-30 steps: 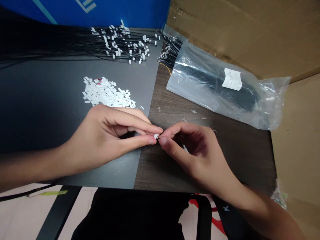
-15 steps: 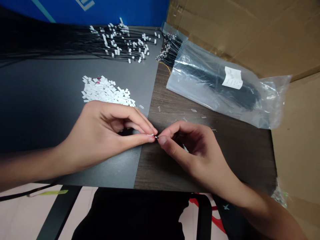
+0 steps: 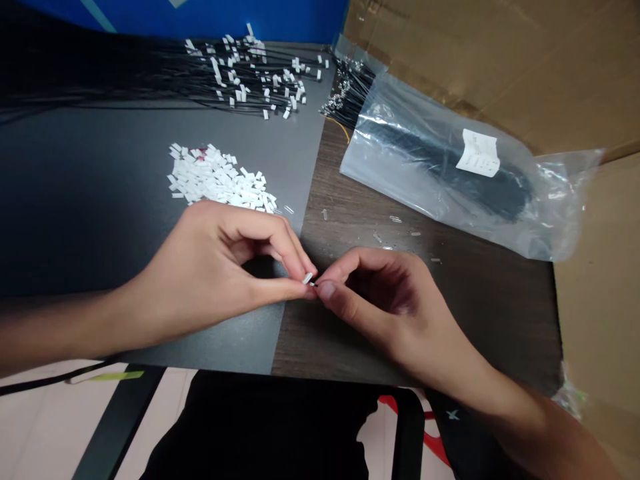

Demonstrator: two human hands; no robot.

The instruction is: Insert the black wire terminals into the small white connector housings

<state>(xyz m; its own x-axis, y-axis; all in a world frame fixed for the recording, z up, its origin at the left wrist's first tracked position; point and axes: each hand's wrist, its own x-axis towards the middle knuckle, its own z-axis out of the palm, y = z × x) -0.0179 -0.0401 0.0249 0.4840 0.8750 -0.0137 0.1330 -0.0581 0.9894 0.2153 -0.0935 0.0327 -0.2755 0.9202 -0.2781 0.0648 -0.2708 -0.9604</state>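
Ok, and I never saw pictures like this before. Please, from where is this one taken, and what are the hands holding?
This picture comes from a camera worn on the person's head, looking down at their two bare hands. The left hand pinches a small white plastic connector, and the right hand pinches the end of a thin black wire right beside it. On the dark mat lie a pile of loose white connectors and a bunch of black wires with white pieces on them. On the wooden table lies a clear plastic bag of more wires.
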